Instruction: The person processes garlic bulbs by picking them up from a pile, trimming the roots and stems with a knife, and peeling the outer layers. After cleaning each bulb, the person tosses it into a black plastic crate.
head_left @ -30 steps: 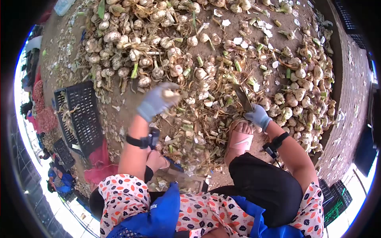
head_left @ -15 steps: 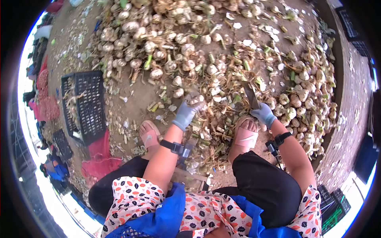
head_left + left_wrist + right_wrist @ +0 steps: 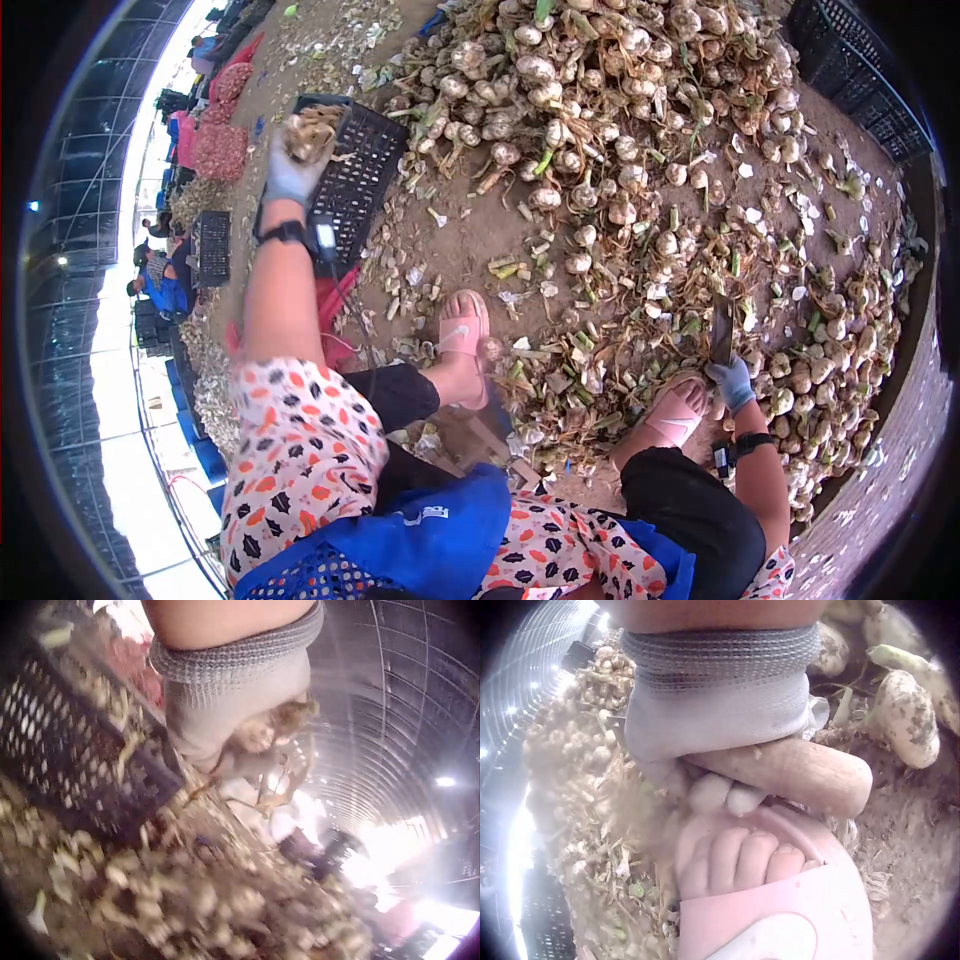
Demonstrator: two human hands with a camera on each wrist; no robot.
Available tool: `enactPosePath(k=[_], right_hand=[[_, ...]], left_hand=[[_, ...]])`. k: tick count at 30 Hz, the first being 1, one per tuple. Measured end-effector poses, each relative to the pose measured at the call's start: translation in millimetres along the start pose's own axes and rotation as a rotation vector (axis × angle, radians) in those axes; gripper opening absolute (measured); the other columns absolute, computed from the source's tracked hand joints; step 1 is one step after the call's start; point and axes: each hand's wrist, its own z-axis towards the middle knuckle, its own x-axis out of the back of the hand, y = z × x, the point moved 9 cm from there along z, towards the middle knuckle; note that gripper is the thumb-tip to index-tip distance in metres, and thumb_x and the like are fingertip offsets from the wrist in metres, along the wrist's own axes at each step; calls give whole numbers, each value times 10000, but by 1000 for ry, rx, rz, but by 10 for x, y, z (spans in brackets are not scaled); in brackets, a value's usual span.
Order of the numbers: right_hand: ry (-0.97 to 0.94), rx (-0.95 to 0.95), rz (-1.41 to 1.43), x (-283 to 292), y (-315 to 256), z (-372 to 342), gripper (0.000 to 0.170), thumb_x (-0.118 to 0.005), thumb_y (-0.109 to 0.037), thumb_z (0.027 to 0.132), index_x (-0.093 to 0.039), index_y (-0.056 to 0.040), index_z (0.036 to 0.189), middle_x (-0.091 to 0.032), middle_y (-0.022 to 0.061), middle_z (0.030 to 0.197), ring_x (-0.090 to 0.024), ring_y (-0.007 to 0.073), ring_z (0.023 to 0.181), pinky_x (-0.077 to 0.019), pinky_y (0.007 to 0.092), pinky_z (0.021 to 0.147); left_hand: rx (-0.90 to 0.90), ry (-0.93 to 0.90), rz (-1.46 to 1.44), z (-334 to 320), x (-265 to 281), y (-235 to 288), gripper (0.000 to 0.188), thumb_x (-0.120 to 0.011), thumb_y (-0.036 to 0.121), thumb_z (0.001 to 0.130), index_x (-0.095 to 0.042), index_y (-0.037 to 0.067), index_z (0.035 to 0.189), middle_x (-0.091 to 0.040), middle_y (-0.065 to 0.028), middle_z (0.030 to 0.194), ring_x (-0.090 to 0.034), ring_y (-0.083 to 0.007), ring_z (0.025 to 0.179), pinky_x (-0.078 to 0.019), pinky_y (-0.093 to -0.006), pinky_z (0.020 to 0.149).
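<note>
At the left in the head view, my gloved left hand [image 3: 292, 178] reaches over the near side of a black plastic crate [image 3: 372, 160] that contains stems. It grips dirty garlic [image 3: 259, 735] with dry roots or stalks trailing from it, partly hidden by the palm in the left wrist view. My gloved right hand [image 3: 733, 383] stays low beside the right foot. Its fingers curl round the wooden handle [image 3: 802, 776] of a knife, just above the toes of a pink sandal [image 3: 757, 915]. The knife's dark flat blade [image 3: 722, 330] points away over the trimmings.
A large heap of untrimmed garlic [image 3: 620, 90] lies ahead. Trimmed bulbs [image 3: 830, 360] are piled at the right along a low edge. Cut stalks [image 3: 580, 350] litter the ground between the feet. Another black crate [image 3: 865, 75] stands far right; red net sacks [image 3: 220, 150] lie far left.
My left hand moved from the left, in to the trimmings at the middle, then out to the crate with garlic. The view swung left. My right hand kept its knife beside the foot.
</note>
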Motion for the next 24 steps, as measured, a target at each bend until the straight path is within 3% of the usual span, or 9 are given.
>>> enactPosePath(k=[2,3,5,8,10,13,15,19,24], right_hand=[[-2,17,-34,-5,-9,21,251,-623,28,747,-593,-22,991,-610,-20,844,-542,100,745,-463,255,680],[7,42,-90,6,7,54,246,-630,19,749,-593,-20,988,-608,-21,843,-538,99,744,-463,258,679],[40,24,-165,34,-21,-2,238,-652,-2,747,-598,-21,978,-603,-20,831,-526,98,730,-465,265,677],[7,31,-88,-15,-46,-2,225,-657,-4,746,-605,-26,965,-600,-21,816,-521,85,700,-458,252,647],[26,2,-87,0,-11,-4,218,-651,0,749,-608,-24,961,-600,-22,811,-520,84,691,-456,250,635],[24,-5,-79,-2,-46,-35,231,-647,-5,746,-608,-21,973,-601,-25,827,-526,87,710,-459,252,662],[-1,-15,-105,-82,-150,-102,243,-650,-21,746,-607,-16,984,-602,-26,840,-532,91,735,-464,254,695],[25,10,-115,-72,-149,-85,205,-641,-18,758,-608,-24,960,-587,-26,775,-508,75,662,-449,247,608],[19,3,-85,-20,-64,-57,248,-657,-30,755,-591,-10,993,-589,-24,787,-494,84,672,-441,248,618]], left_hand=[[137,484,416,-262,300,173,643,-535,526,826,-449,84,1285,-567,-199,1191,-543,-302,1106,-396,-454,984],[150,476,419,163,895,195,643,-535,526,826,-449,84,1285,-567,-199,1191,-543,-302,1106,-396,-454,984],[-89,159,1774,1380,1136,78,733,-587,532,767,-420,77,1317,-565,-165,1189,-550,-300,1087,-390,-391,983],[-378,-535,1300,416,-117,-1288,597,-652,229,775,-454,55,1310,-506,-173,1307,-491,-290,1201,-392,-351,986],[-494,-678,1710,-505,-822,-1932,487,-637,212,786,-532,73,1241,-545,-127,1265,-520,-261,1163,-390,-308,993],[-399,-1089,1633,-1297,-1438,-2873,415,-617,236,804,-580,144,1207,-538,-123,1273,-502,-294,1173,-386,-331,1003],[-101,-1027,1601,-1526,-1630,-3344,441,-618,267,822,-554,130,1236,-552,-125,1251,-482,-281,1204,-391,-349,1005],[-46,-687,1883,-1724,-1627,-3864,732,-711,377,733,-407,109,1342,-381,-198,1380,-450,-356,1223,-421,-397,986],[34,-662,1563,-1683,-1506,-3867,510,-713,252,699,-530,83,1144,-570,-167,1145,-582,-305,1015,-466,-360,895]])
